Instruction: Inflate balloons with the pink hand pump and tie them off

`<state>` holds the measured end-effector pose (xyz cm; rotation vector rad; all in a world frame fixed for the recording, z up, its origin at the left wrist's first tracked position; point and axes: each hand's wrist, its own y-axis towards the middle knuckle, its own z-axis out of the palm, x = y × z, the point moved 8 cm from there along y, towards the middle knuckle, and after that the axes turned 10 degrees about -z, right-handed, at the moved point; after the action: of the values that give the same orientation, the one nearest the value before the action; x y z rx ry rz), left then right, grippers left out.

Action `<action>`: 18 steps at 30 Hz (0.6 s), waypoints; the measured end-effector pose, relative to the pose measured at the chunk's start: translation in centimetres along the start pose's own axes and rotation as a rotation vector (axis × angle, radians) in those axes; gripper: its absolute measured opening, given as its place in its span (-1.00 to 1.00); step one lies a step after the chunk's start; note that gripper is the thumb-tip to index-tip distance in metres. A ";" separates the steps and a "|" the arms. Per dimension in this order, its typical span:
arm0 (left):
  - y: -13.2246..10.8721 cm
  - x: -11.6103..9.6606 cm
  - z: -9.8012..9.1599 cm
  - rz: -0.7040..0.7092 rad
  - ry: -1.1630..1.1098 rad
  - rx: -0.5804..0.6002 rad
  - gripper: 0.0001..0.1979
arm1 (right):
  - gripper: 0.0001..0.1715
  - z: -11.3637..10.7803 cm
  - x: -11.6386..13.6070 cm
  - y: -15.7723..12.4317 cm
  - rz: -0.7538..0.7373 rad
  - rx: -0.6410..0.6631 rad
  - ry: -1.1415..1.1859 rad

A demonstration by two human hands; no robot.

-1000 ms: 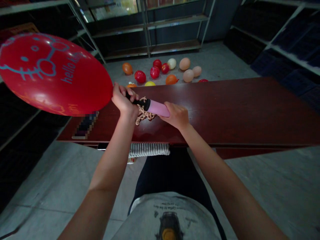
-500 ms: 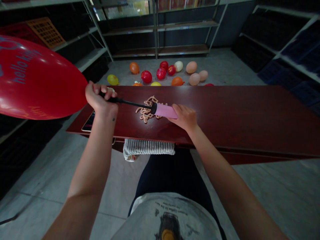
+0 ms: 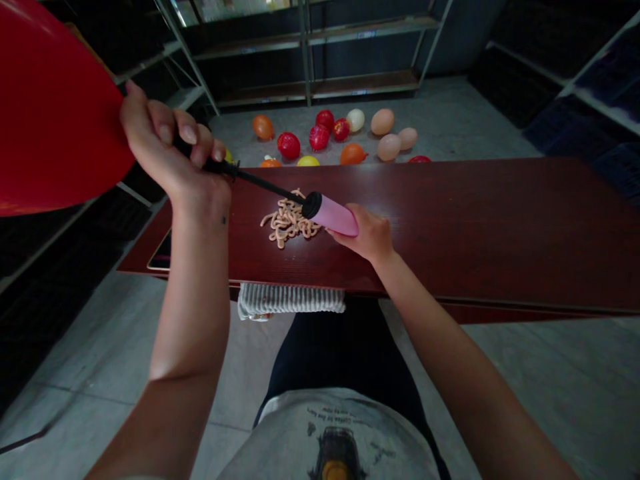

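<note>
A big glossy red latex balloon [image 3: 50,107] is held out toward the near left, its taut skin filling that corner, and its narrow neck is pinched inside a tightly curled left hand [image 3: 173,150], fingers pressed together around the neck and the black nozzle tip of a hand pump [image 3: 320,213]. The exact join is hidden by the fist, so that can't be made out. The pump's thin black rod runs from there to a smooth pink plastic barrel with a black collar, and the barrel's end is cupped by a right hand [image 3: 363,233], fingers closed over it. Both sit above a glossy dark-red wood-grain table [image 3: 475,233], with a squiggly heap of pale peach cord-like strands [image 3: 289,225] just under the rod. A dark tablet [image 3: 161,252] lies by the table's left edge, and a ribbed whitish knit bundle [image 3: 290,299] sits at its near edge. Beyond the table, round inflated balloons [image 3: 325,130] in red, orange, yellow, cream and peach are scattered over the concrete floor, in front of metal shelving [image 3: 310,53].
</note>
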<state>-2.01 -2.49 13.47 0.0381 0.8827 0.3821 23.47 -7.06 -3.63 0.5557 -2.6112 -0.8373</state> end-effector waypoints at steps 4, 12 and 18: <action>-0.8 2.4 2.3 -0.071 0.034 0.011 -0.52 | -0.36 -0.1 -0.1 0.1 0.024 -0.002 0.032; -3.4 10.4 5.3 -0.183 0.015 0.083 -0.48 | -0.34 -0.8 -0.5 0.3 0.070 -0.049 0.025; -2.8 11.2 4.3 -0.164 -0.025 0.066 -0.49 | -0.39 -1.1 -0.7 0.2 0.085 -0.095 -0.038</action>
<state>8.55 -0.72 7.34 0.0307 0.8664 0.1992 24.53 -7.10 -2.81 0.4037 -2.5932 -0.9467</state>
